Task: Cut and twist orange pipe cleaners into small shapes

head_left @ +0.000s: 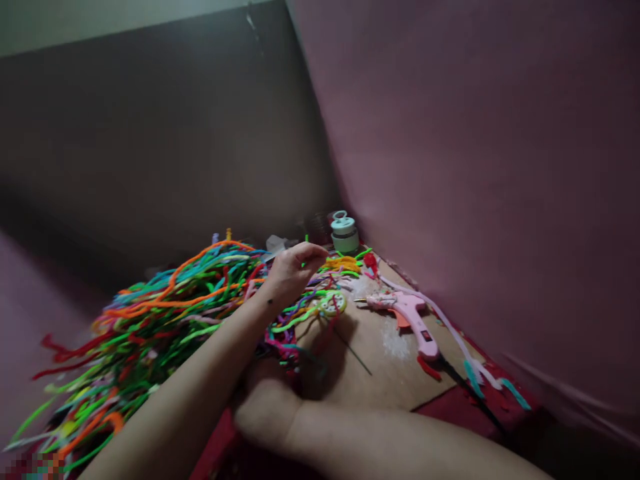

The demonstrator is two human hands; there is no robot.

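My left hand (296, 270) is raised over the right edge of a big heap of coloured pipe cleaners (200, 293). Its fingers are curled and pressed together; what they hold, if anything, cannot be made out. Lower down, my right hand (266, 393) is bent inward beside the heap, its fingers hidden in shadow and behind the wrist. Near both hands is a round yellow-green piece with holes (334, 304), with loose pipe cleaners around it. A pink glue gun (413, 317) lies on the brown board (385, 383), its nozzle pointing left.
A mint-green lidded jar with a ring on top (345, 233) stands at the back corner. A black cord (473, 393) runs from the glue gun over the red cloth (450, 408). Pink (450, 167) and grey walls (190, 147) close in behind. Pipe cleaner scraps (515, 393) lie at the right edge.
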